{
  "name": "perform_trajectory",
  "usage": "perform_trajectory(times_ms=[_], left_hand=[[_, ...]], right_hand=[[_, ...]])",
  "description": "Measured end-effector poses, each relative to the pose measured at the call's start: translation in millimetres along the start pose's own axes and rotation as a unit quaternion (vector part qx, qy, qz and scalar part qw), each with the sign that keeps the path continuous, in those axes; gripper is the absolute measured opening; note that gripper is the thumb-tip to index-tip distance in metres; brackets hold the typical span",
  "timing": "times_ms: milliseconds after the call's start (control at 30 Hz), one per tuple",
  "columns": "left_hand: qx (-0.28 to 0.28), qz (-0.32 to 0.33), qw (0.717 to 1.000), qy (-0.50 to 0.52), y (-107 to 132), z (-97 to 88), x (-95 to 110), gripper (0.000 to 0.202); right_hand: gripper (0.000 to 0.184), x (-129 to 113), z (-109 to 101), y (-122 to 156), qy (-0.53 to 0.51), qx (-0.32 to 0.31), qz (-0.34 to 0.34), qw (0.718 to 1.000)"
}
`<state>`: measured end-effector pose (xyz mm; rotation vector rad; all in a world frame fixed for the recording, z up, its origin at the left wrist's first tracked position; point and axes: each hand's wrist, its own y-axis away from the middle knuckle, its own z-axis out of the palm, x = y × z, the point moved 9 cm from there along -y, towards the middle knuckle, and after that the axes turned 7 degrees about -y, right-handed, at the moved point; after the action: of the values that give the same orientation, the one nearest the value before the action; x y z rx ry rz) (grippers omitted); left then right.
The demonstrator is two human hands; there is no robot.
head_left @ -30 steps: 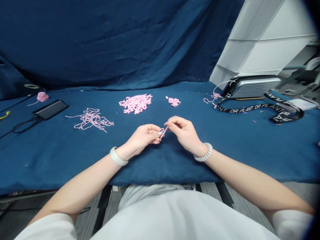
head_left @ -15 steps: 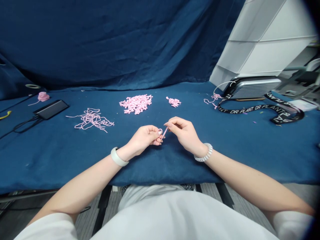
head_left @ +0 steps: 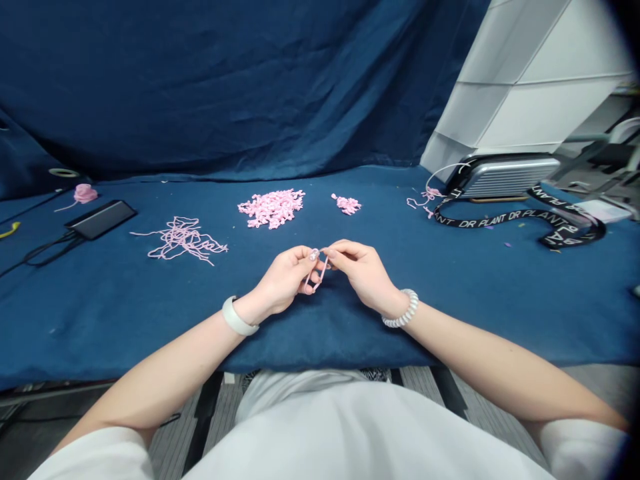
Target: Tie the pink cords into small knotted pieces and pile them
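Between my two hands runs a short length of pink yarn [head_left: 322, 272], bent in a loop below the fingertips. My left hand [head_left: 293, 277] is closed, pinching the yarn between thumb and forefinger. My right hand [head_left: 357, 267] is closed too, its thumb and finger gripping the yarn close to the left fingertips. Beyond the hands lie a large heap of small pink yarn knots [head_left: 271, 208] and a smaller cluster of them [head_left: 346, 204]. A tangle of loose pink yarn strands [head_left: 186, 240] rests to the left.
A black power bank [head_left: 101, 219] with cables and a pink yarn ball [head_left: 85, 193] are at the far left. To the right are a lettered black strap [head_left: 493, 221] and a silver ribbed case [head_left: 517, 177]. Blue cloth [head_left: 450, 300] covers the table.
My right fingertips have moved left and slightly down, up against my left fingertips. The yarn between the hands now hangs in a loop instead of one straight slanted line.
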<state>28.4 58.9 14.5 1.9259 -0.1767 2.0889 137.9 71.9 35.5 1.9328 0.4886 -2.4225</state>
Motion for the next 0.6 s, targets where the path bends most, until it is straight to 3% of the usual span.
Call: perform_trajectory(times_ms=[267, 600], left_hand=[[-0.050, -0.011, 0.999, 0.016, -0.6, 6.7, -3.4, 0.032], [-0.044, -0.013, 0.999, 0.005, 0.9, 7.4, -3.0, 0.035]], right_hand=[[0.017, 12.9, 8.2, 5.7, -0.112, 0.006, 0.076, 0.991], [0.015, 10.7, 8.5, 5.7, -0.092, -0.011, 0.061, 0.994]])
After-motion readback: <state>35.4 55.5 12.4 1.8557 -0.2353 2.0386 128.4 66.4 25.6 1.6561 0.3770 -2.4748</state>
